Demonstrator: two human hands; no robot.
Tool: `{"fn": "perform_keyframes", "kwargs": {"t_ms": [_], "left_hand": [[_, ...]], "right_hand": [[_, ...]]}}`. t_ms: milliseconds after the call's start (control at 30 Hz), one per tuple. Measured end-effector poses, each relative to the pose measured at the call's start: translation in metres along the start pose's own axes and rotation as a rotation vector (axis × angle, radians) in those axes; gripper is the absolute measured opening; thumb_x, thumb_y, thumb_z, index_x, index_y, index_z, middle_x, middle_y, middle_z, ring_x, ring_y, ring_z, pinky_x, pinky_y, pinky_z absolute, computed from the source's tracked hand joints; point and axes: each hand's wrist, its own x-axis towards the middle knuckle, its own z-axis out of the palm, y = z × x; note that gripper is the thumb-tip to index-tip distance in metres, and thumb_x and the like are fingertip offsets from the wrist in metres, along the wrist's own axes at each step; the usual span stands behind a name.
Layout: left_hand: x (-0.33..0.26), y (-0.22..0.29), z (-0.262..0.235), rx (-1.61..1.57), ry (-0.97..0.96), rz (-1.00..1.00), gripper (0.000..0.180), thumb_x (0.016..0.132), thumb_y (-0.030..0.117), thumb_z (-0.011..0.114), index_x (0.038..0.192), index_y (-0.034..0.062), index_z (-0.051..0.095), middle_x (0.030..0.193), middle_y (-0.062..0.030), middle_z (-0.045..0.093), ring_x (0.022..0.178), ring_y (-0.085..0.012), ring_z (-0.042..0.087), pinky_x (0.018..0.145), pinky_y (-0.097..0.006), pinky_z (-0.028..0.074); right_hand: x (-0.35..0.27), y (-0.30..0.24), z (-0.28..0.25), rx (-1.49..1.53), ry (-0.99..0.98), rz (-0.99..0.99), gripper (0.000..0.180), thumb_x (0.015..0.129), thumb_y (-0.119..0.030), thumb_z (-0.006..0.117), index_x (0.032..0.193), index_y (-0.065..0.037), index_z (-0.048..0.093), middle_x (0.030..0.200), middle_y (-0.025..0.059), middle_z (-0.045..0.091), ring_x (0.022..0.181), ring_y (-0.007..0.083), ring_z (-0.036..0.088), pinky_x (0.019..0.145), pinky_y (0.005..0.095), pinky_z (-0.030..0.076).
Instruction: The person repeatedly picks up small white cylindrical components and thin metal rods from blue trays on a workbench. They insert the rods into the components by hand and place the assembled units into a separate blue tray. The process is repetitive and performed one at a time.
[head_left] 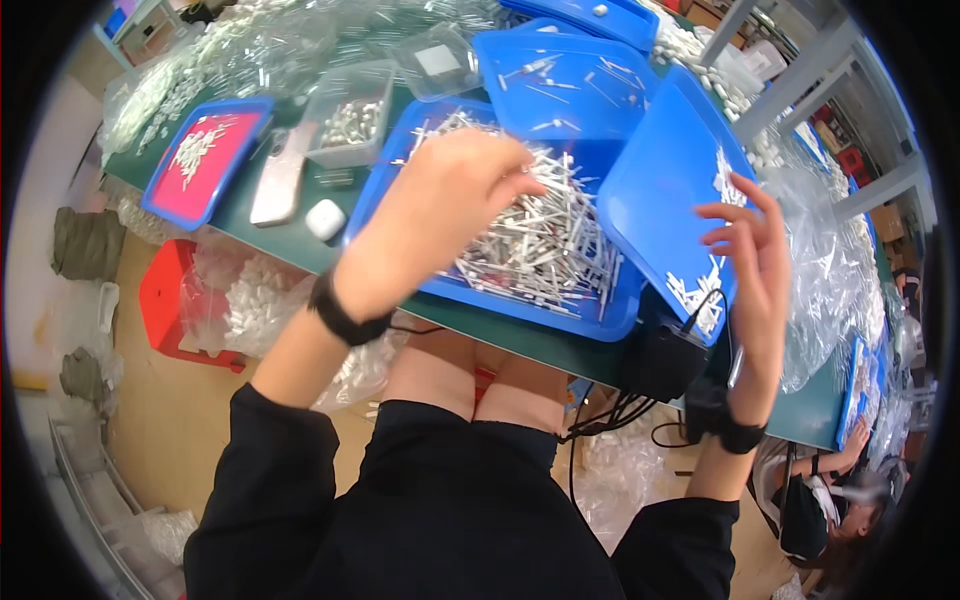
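My left hand (440, 215) reaches down into a heap of thin white sticks (545, 245) lying in a blue tray (520, 318) on the green table. Its fingers curl into the heap and the fingertips are hidden, so I cannot tell whether they hold any sticks. My right hand (752, 262) is raised at the right with fingers spread and nothing in it. It sits close to the edge of a tilted blue tray (655, 190) that carries small white pieces (700, 292) near its lower rim. Both wrists wear black bands.
At the left are a blue tray with a red lining (200, 160), a phone (280, 175), a white earbud case (325, 218) and a clear box (350, 125). More blue trays (570, 80) are stacked behind. A black box with cables (665, 360) hangs at the table edge. Another person (840, 500) sits lower right.
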Motion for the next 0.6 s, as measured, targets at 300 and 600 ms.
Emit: {"fn": "perform_keyframes", "kwargs": {"t_ms": [300,600], "left_hand": [[0.007,-0.195,-0.057,0.482,-0.399,-0.631,0.023,0.075,0.003,0.056,0.095,0.0015,0.068,0.093,-0.0211,0.066,0.088,-0.0340,0.064,0.079,-0.039,0.050],[-0.016,-0.222,-0.034,0.631,-0.645,-0.432,0.015,0.075,0.013,0.057,0.079,0.0110,0.071,0.087,-0.0148,0.068,0.083,-0.0307,0.065,0.072,-0.038,0.051]], "right_hand": [[0.027,0.151,-0.099,-0.833,-0.250,0.193,0.028,0.075,-0.017,0.070,0.096,0.001,0.062,0.086,0.0143,0.065,0.080,0.0256,0.063,0.072,0.0348,0.048],[0.023,0.130,-0.057,-0.755,-0.253,0.195,0.013,0.073,-0.007,0.067,0.081,0.002,0.064,0.076,0.0166,0.066,0.070,0.0295,0.064,0.068,0.0362,0.050]]}}
